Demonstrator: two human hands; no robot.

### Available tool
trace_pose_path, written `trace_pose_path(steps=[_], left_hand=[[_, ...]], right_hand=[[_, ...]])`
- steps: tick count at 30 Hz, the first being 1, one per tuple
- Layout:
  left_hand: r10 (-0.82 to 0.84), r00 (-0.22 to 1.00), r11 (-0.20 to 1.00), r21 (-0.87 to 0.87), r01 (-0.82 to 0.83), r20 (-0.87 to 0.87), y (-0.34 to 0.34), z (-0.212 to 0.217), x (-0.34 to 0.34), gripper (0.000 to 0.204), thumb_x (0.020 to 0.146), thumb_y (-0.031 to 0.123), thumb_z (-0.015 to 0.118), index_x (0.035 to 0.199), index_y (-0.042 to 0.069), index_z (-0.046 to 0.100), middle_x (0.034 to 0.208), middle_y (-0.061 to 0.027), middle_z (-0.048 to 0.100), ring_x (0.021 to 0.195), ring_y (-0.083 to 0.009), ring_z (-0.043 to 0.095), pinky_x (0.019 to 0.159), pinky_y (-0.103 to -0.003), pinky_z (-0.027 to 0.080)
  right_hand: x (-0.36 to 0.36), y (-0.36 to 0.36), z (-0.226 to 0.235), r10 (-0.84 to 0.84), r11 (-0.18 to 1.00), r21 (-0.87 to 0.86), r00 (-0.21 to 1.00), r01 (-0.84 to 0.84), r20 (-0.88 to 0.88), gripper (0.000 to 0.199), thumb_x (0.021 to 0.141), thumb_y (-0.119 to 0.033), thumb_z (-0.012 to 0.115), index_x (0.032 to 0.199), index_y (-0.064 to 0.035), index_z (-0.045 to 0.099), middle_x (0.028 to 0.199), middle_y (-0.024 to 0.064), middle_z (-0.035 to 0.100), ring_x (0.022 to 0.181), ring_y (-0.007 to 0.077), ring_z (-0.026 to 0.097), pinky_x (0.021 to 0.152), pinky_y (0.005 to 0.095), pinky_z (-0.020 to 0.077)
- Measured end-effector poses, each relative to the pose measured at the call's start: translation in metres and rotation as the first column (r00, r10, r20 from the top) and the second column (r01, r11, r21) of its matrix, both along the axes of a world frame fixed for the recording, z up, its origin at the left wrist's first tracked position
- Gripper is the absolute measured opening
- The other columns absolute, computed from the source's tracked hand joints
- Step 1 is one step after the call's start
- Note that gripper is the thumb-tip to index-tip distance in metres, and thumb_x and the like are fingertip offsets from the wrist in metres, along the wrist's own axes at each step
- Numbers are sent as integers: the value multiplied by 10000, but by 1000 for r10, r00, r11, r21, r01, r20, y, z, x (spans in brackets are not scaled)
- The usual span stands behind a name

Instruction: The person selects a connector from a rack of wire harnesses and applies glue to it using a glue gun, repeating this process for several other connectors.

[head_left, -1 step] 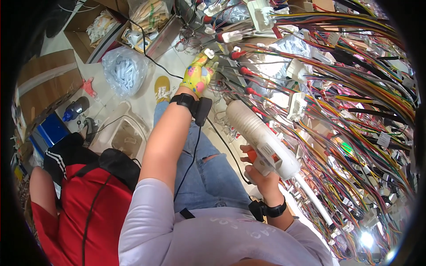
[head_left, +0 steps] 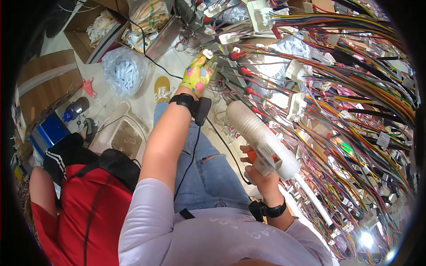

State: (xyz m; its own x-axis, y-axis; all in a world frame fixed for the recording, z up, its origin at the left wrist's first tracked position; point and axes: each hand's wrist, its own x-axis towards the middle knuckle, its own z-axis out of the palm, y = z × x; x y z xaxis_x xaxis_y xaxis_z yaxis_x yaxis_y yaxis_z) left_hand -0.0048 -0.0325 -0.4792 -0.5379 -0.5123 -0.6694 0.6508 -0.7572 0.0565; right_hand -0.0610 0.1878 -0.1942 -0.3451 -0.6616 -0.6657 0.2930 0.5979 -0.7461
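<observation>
Yellow, spotted fabric covers the left hand (head_left: 199, 76), which reaches toward the ends of the wire bundles (head_left: 355, 82); a white connector (head_left: 207, 54) sits at its fingertips, though whether that grip pinches it or merely lies against it cannot be told. The right hand (head_left: 265, 178) is bare, its grip closed around the handle of a white dispensing gun (head_left: 262, 133), with fingers near the orange trigger (head_left: 251, 155). Holding it there, under the body, probably helps carry the weight of both the ribbed barrel and the long nozzle (head_left: 314, 199), which slants away to the lower right, beside the wires. Many connectors, some with red caps (head_left: 238, 55), end on the side facing the person, an arrangement that seems to keep them within reach. Left of the legs, a clear bag (head_left: 125, 71) gathers pale pieces on the floor (head_left: 177, 66).
</observation>
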Motion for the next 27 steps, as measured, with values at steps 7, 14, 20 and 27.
trace_pose_path(steps=[7, 14, 20, 27], left_hand=[[-22, 957, 999, -33, 33, 289, 8, -29, -6, 329, 901, 50, 458, 1229, 40, 491, 1192, -134, 550, 1041, -232, 553, 812, -318, 445], [58, 182, 462, -188, 867, 982, 39, 13, -52, 337, 860, 275, 523, 1090, 38, 594, 1053, -166, 620, 989, -339, 577, 853, -373, 452], [245, 257, 301, -325, 896, 935, 46, 29, -60, 323, 929, 220, 415, 1094, 8, 593, 1102, -179, 600, 1039, -325, 552, 902, -360, 418], [25, 678, 590, -559, 583, 735, 45, 52, -77, 315, 921, 254, 478, 1076, 17, 617, 1032, -153, 637, 956, -272, 598, 860, -309, 440]], right_hand=[[0, -1, 0, -11, 1000, 8, 1000, 11, -20, 557, 752, 71, 532, 1287, -24, 413, 1168, 140, 539, 1125, 260, 512, 870, 381, 477], [-4, -1, 3, -27, 1000, 6, 999, 28, -46, 551, 749, 61, 540, 1281, -29, 427, 1158, 143, 548, 1118, 255, 515, 868, 379, 476], [-6, -2, 5, -39, 999, 15, 999, 39, -35, 554, 747, 61, 545, 1281, -35, 432, 1157, 143, 549, 1121, 263, 513, 866, 390, 476], [-7, -2, 7, -32, 999, 19, 999, 33, -42, 549, 751, 56, 545, 1280, -36, 431, 1160, 139, 544, 1131, 270, 507, 865, 396, 476]])
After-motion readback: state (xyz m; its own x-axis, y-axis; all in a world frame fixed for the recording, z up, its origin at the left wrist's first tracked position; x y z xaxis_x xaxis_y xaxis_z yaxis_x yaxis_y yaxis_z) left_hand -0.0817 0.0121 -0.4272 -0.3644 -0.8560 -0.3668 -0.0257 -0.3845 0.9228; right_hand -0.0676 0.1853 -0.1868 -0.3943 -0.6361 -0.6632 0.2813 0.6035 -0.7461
